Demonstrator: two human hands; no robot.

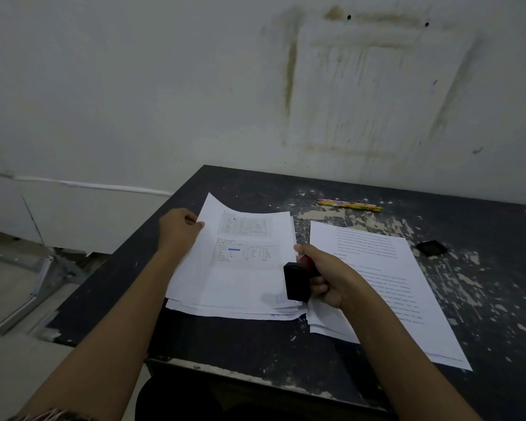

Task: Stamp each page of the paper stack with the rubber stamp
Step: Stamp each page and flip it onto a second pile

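— So where is the rubber stamp [296, 281]?

— I see it in my right hand [325, 278], fingers wrapped tight around it, just over the near right corner of the paper stack [234, 268].

— And the left hand [179, 227]?

— It pinches the top page's far left edge, lifted a bit. A second pile [386, 287] lies right of the stack — pencils [349, 205] behind.

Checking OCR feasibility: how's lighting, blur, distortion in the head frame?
Head view: dim, flat light, no glare; printed text on both paper stacks smeared, unreadable; right hand and stamp slightly soft; wide-angle bends the table edge.
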